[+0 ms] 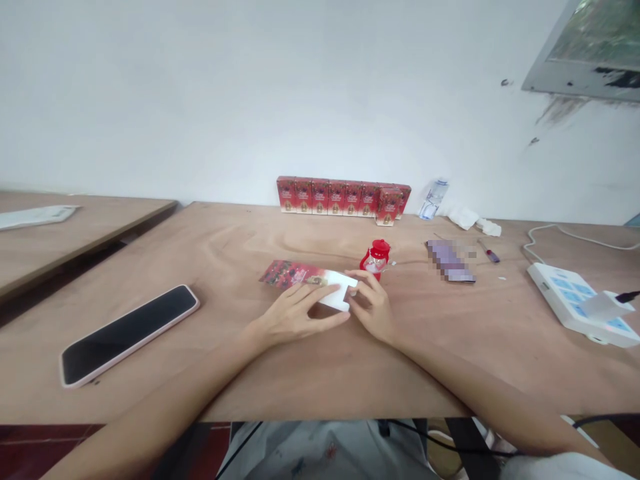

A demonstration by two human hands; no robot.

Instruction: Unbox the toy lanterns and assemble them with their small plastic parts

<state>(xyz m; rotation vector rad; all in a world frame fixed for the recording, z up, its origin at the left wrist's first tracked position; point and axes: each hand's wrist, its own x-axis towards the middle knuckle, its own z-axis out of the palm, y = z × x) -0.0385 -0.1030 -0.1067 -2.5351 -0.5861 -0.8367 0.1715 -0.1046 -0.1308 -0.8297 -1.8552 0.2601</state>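
Note:
A red printed cardboard box, flat-looking and with white end flaps, lies tilted just over the wooden table between my hands. My left hand lies across its near side, fingers over the printed face and thumb near the flaps. The fingertips of my right hand pinch the flaps at the right end. Right behind that hand a small red lantern with a clear body stands upright, its base partly hidden by my fingers.
Several red boxes stand in a row by the wall, one in front. A phone lies left. To the right are a clear bottle-like thing, crumpled tissue, a purple packet, a screwdriver and a power strip.

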